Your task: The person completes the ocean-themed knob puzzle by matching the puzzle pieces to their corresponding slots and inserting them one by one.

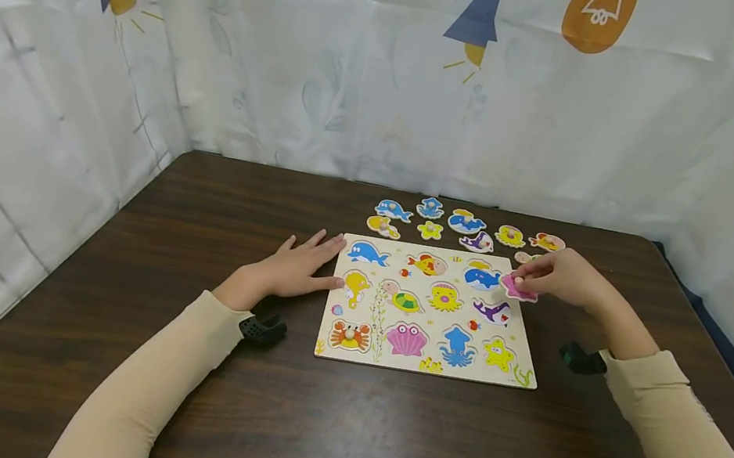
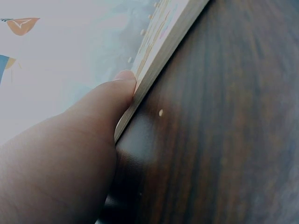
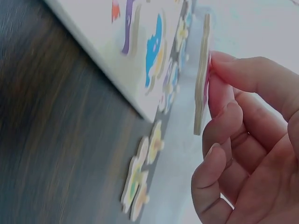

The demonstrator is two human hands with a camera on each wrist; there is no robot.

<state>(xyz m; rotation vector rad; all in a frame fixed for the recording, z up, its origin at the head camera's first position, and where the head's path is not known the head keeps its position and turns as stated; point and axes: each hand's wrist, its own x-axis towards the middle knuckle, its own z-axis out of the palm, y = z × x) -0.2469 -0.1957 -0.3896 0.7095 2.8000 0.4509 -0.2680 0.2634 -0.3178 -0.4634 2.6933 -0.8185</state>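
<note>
My right hand (image 1: 566, 279) pinches a pink shell puzzle piece (image 1: 516, 288) by its knob, over the board's upper right corner. Seen edge-on in the right wrist view, the shell piece (image 3: 202, 77) hangs above the table, thumb and finger at its knob side. The wooden sea-animal puzzle board (image 1: 389, 246) lies flat. Its pink shell picture (image 1: 406, 339) shows in the bottom row. A crab piece (image 1: 357, 345) with a knob sits at its bottom left. My left hand (image 1: 290, 267) rests beside the left edge, fingers spread, with the thumb (image 2: 105, 95) touching the board's side.
Behind the board lie several loose knobbed pieces, among them a whale (image 1: 391, 209), a squid (image 1: 430, 208), a starfish (image 1: 430, 231), an octopus (image 1: 511, 236) and a fish (image 1: 545, 241). A patterned curtain (image 1: 371, 103) hangs behind the dark wooden table (image 1: 337, 430).
</note>
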